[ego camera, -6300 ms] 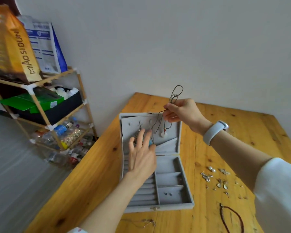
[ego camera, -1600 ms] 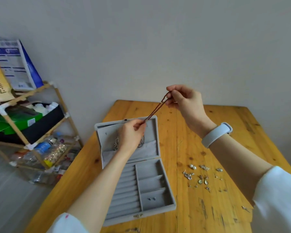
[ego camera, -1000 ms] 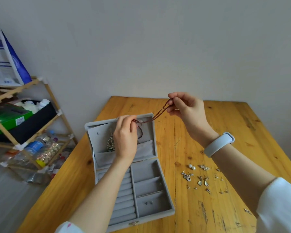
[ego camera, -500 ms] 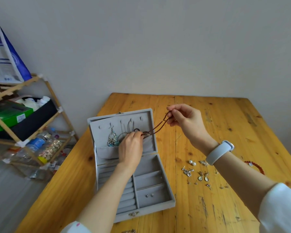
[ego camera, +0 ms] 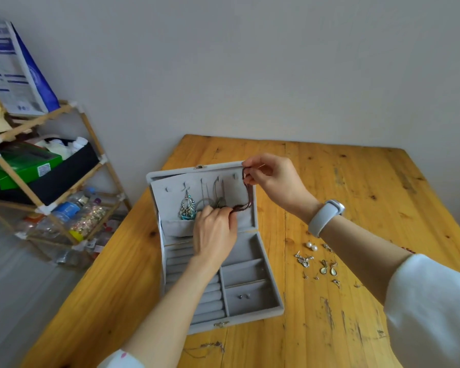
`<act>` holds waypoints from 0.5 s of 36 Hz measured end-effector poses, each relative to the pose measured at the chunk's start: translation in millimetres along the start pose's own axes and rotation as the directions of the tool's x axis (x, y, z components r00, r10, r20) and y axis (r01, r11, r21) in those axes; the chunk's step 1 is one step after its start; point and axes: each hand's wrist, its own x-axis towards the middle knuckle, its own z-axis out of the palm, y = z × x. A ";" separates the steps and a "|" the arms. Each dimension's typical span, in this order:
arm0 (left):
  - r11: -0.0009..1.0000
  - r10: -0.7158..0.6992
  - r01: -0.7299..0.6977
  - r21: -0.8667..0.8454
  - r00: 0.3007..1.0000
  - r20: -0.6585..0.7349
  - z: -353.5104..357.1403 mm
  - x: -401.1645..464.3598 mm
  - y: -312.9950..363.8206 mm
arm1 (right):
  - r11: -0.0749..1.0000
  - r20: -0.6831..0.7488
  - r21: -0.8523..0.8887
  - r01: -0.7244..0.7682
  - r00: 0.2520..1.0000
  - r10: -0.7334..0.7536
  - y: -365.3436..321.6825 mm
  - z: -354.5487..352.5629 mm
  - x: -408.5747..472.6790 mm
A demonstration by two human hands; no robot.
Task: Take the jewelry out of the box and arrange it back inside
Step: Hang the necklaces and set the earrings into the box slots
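A honey-coloured wooden plank tabletop (ego camera: 356, 181) fills the right and centre, set against a plain grey wall. To its left stands a wooden-framed storage rack (ego camera: 51, 181) packed with bottles and boxes. On the tabletop lies an open grey velvet jewelry box (ego camera: 250, 301), its lid propped upright and its base split into ring rolls and square compartments. The left hand (ego camera: 214, 235) reaches over the lid's pocket, fingers curled around the lower end of a dark brown beaded necklace (ego camera: 246, 200). The right hand (ego camera: 274, 179), with a pale grey wristband (ego camera: 325, 217) on its wrist, pinches the necklace's upper end at the lid's top right corner. A silver and turquoise dangling earring (ego camera: 187, 208) hangs inside the lid beside thin chains. A scatter of small silver and pearl earrings (ego camera: 319, 264) lies on the tabletop right of the box. Two tiny studs (ego camera: 243, 296) sit in the nearest compartment.
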 end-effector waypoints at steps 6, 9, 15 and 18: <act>0.989 -0.117 0.117 0.089 0.993 0.001 2.2 -4.8 -0.3 | 0.996 -0.106 0.074 0.054 0.993 -0.046 3.2 10.0 6.7; 0.987 -0.153 0.153 0.048 0.988 0.011 1.4 -5.1 1.9 | 0.996 -0.093 0.038 0.075 0.993 -0.072 8.9 14.1 5.6; 0.995 -0.083 0.079 -0.060 0.994 -0.065 -1.2 -13.5 -3.9 | 0.897 0.032 -0.388 0.211 0.976 -0.215 41.1 23.4 -6.2; 0.999 -0.023 0.019 -0.049 0.996 -0.086 -0.3 -16.4 -7.7 | 0.812 0.111 -0.516 0.272 0.962 -0.251 50.7 29.6 -11.7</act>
